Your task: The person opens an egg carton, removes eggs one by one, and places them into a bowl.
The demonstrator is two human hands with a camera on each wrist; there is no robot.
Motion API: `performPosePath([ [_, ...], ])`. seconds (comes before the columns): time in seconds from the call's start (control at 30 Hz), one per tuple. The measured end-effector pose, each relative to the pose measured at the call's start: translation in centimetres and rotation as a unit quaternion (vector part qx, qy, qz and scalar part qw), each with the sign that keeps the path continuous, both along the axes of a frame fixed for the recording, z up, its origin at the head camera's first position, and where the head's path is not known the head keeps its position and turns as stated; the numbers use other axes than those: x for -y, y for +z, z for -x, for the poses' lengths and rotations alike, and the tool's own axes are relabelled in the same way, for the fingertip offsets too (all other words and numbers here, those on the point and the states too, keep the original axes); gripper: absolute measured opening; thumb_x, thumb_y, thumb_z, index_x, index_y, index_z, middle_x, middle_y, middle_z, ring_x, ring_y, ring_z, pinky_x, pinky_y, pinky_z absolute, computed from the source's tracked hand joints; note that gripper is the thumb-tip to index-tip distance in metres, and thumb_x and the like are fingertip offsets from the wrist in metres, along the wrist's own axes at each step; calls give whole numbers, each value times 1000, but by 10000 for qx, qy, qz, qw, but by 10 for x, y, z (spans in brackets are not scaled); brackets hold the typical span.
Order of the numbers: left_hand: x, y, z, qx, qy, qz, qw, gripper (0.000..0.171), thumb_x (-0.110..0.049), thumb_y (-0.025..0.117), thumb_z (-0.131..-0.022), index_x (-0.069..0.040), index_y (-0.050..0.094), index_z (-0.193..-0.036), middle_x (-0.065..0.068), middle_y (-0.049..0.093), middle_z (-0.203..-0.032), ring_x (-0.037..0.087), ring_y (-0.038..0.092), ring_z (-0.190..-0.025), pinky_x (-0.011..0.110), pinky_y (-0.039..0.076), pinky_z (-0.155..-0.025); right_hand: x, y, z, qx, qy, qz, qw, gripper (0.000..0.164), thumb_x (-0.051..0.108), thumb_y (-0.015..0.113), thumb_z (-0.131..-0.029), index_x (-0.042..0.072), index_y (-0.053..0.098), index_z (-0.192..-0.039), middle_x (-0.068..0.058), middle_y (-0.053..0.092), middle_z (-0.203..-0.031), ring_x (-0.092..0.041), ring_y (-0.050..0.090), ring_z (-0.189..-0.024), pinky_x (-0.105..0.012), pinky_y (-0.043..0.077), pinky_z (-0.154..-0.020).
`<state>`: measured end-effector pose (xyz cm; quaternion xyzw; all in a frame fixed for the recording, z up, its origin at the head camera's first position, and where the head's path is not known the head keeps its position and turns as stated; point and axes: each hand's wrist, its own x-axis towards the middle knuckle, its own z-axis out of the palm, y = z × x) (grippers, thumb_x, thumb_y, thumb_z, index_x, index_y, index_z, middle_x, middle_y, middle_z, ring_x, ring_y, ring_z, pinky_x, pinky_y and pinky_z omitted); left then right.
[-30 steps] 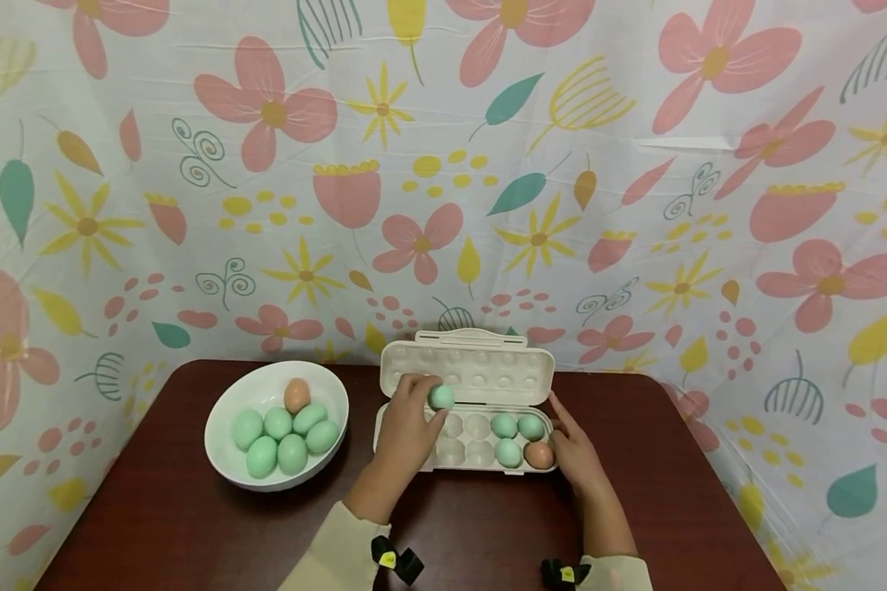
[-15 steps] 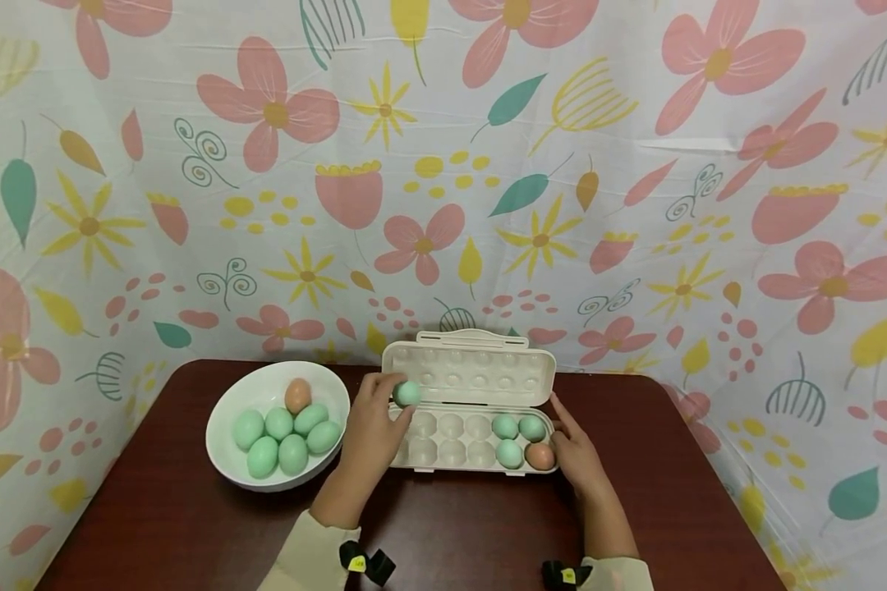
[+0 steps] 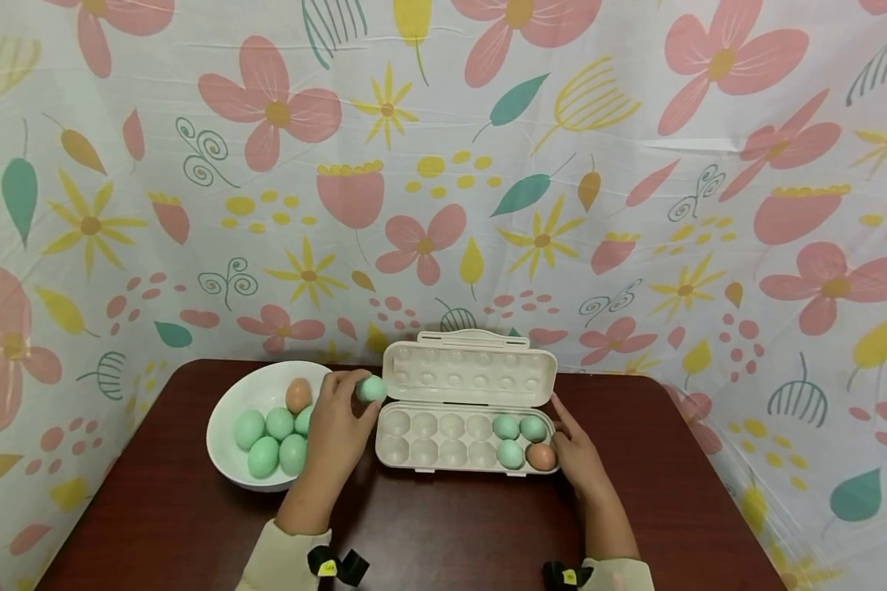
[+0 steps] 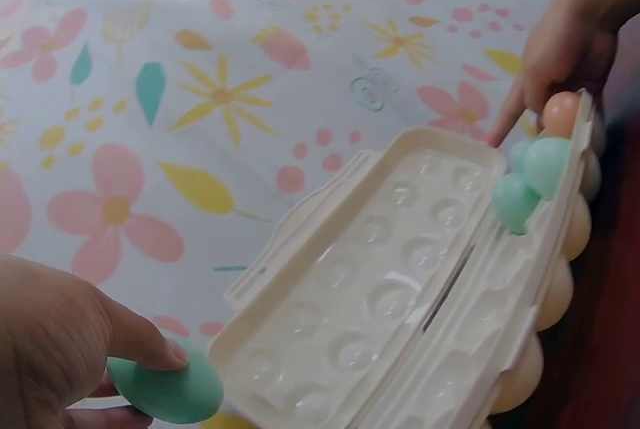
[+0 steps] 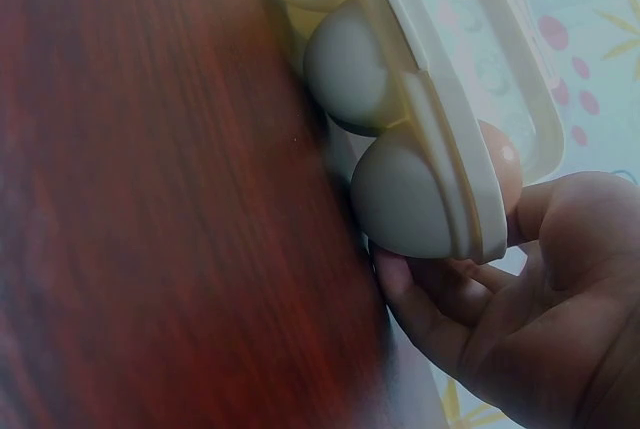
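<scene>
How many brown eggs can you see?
2. One brown egg is in the white bowl; the other brown egg is in the carton, near row, at the end beside the right hand. The left hand covers part of the bowl, so more could hide there.

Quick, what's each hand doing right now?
Left hand: closed, holding a green egg.
Right hand: closed, holding the carton by its right end.

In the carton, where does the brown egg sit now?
In the head view, the brown egg sits at the near right corner of the carton, beside the right hand, with one green egg left of it and another behind.
</scene>
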<state>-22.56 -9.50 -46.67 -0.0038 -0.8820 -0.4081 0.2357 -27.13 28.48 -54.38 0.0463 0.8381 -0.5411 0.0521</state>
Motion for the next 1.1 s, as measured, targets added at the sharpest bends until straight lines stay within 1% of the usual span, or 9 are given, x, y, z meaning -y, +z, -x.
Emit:
performPosePath([
  [0.13,12,1,2,116,70,-92,9999,43,-12,78,-88,-8,64,-128,16,54,-125,32,63,-95,42,55,-81,0,-1,0,-38,2,-7,10000,66,9,36,-105,41,21,-160,-21,55,-142,-24,54,-106,-27,43,-86],
  [0.2,17,0,3,159,134,-125,9997,44,-11,78,-88,-8,63,-129,17,54,-125,33,62,-99,43,56,-84,0,-1,1,-44,2,-4,10000,65,9,36,-105,42,21,-160,-21,55,-142,-23,54,-104,-27,43,-86],
  [0.37,29,1,4,254,336,-210,9989,46,-8,78,-87,-5,62,-130,20,53,-128,37,59,-107,46,55,-86,-1,0,0,24,12,-48,10000,65,11,35,-105,43,20,-160,-20,54,-142,-20,54,-100,-27,43,-84],
  [0.6,41,-1,3,467,516,-259,9972,47,-9,77,-88,-4,61,-132,21,52,-130,38,62,-110,49,54,-87,-1,-1,0,66,3,-142,9999,63,14,35,-106,44,20,-159,-19,53,-145,-23,54,-104,-29,42,-85],
  [0.87,54,-4,6,917,552,-166,9941,46,-10,75,-87,-3,59,-131,24,51,-129,41,62,-115,54,49,-92,0,-2,0,38,-20,-141,9999,64,13,35,-105,47,21,-158,-18,54,-144,-25,53,-107,-29,41,-86],
  [1.0,56,-8,8,1115,529,-86,9923,46,-10,75,-87,-3,60,-130,25,52,-127,42,61,-114,55,48,-93,-1,-2,-1,87,-29,-135,9999,64,14,34,-106,50,21,-157,-17,53,-144,-24,54,-106,-29,42,-85],
  [1.1,58,-11,10,1229,516,-22,9911,46,-11,75,-87,-3,60,-130,25,52,-127,42,60,-113,55,48,-92,-1,-3,0,68,-22,-135,9999,64,14,35,-106,49,21,-157,-17,54,-143,-23,54,-104,-28,42,-85],
])
